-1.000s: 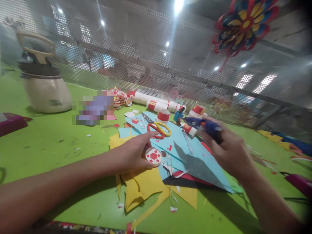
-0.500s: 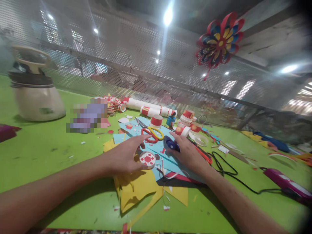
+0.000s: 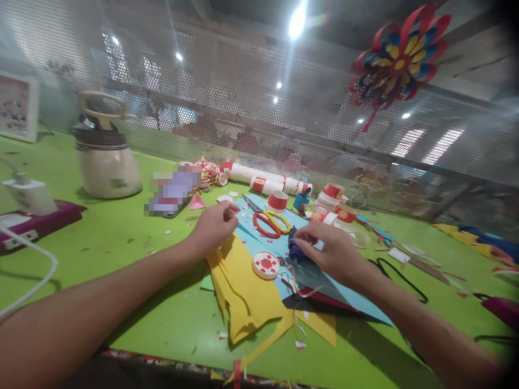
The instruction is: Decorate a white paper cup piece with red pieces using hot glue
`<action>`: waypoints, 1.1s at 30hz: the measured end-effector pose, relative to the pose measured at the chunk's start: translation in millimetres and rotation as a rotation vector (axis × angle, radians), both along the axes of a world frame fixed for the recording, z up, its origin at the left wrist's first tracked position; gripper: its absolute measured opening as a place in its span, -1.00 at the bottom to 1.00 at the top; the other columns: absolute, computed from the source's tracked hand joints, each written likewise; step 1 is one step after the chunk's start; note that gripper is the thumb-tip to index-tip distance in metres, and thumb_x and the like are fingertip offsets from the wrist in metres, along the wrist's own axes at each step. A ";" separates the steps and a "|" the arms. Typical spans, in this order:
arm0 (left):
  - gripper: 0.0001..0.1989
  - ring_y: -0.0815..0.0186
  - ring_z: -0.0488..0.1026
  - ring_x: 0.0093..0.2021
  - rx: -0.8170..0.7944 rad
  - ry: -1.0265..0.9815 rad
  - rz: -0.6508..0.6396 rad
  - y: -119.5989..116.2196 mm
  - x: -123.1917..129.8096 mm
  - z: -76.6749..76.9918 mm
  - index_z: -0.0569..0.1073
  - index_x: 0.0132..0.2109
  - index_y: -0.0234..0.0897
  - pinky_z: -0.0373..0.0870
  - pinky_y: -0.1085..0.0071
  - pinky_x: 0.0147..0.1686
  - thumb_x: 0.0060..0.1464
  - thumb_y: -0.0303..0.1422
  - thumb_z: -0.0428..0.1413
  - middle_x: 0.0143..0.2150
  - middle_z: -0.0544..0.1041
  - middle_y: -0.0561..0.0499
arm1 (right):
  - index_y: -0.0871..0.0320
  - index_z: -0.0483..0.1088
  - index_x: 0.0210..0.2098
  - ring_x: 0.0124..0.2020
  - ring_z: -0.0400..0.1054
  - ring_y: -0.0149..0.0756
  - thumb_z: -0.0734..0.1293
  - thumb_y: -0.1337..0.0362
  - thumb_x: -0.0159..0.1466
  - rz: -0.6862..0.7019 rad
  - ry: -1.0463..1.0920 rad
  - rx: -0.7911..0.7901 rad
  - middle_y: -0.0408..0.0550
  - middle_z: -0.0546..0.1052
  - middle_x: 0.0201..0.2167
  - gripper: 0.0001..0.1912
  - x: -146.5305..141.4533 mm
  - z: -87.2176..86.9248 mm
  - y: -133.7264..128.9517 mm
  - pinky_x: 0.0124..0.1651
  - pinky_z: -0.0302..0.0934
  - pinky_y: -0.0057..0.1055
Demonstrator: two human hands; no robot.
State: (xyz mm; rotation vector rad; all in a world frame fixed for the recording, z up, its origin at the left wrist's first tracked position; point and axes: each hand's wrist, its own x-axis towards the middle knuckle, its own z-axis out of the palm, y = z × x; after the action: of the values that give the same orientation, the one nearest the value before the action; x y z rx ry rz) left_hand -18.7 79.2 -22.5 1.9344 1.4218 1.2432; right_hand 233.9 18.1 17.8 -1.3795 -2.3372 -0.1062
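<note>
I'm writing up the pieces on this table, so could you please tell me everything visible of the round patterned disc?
The disc is round, with a pale rim and a white face bearing a central red shape ringed by smaller ones. It looks like card and lies pattern up at the edge of the yellow paper. Neither the left hand nor the right hand touches it.

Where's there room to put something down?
Mostly bare green table, with tiny scraps, lies between the pale jug, purple power strip and left forearm. More lies between that forearm and the yellow paper. It's crowded around the scissors and right hand.
</note>
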 end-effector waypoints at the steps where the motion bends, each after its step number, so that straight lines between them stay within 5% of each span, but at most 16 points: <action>1: -0.80 0.27 0.43 -0.46 0.002 -0.010 -0.004 -1.2 1.2 -0.5 0.49 -0.24 -0.28 0.29 0.36 -0.42 -0.07 -0.39 0.06 -0.46 0.53 0.01 | 0.21 0.49 -0.38 -0.43 0.31 -0.34 0.26 0.35 0.27 0.038 -0.027 -0.021 -0.06 0.46 -0.47 -0.83 -11.5 3.0 0.5 -0.33 0.19 -0.41; 8: -0.80 0.26 0.44 -0.47 0.041 -0.129 0.044 -2.9 -2.7 6.2 0.43 -0.47 -0.26 0.31 0.35 -0.40 0.01 -0.25 0.09 -0.52 0.54 0.00 | 0.21 0.52 -0.36 -0.37 0.37 -0.35 0.30 0.44 0.24 0.136 -0.269 -0.152 -0.08 0.54 -0.41 -0.86 -78.2 -3.8 37.4 -0.31 0.20 -0.42; 11: -0.75 0.28 0.42 -0.49 0.061 -0.165 0.071 -2.2 -3.6 7.6 0.41 -0.50 -0.26 0.29 0.37 -0.41 0.02 -0.21 0.09 -0.55 0.51 0.01 | 0.23 0.46 -0.23 -0.29 0.43 -0.32 0.30 0.30 0.31 0.123 -0.391 -0.213 -0.08 0.54 -0.28 -0.87 -90.7 -12.6 51.5 -0.21 0.32 -0.31; 16: -0.75 0.29 0.42 -0.50 0.056 -0.217 0.074 -3.0 -2.0 9.8 0.44 -0.46 -0.28 0.29 0.39 -0.42 0.02 -0.19 0.10 -0.54 0.51 0.03 | 0.21 0.38 -0.03 -0.16 0.43 -0.24 0.29 0.21 0.33 0.074 -0.550 -0.279 0.00 0.48 -0.08 -0.73 -101.6 -14.7 50.7 -0.13 0.37 -0.19; 33: -0.81 0.33 0.42 -0.48 0.104 -0.349 0.098 -4.6 -9.8 22.7 0.43 -0.43 -0.31 0.30 0.44 -0.45 -0.01 -0.25 0.12 -0.52 0.49 0.03 | 0.22 0.37 0.00 -0.12 0.42 -0.22 0.30 0.21 0.33 0.140 -0.612 -0.247 0.02 0.47 -0.04 -0.71 -105.9 -19.9 56.7 -0.10 0.36 -0.16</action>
State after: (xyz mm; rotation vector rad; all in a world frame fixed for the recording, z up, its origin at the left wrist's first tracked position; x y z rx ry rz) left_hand -28.5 74.6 0.1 1.6228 1.3030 1.6355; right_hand 128.0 74.8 -2.1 -1.4372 -3.0321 -0.2323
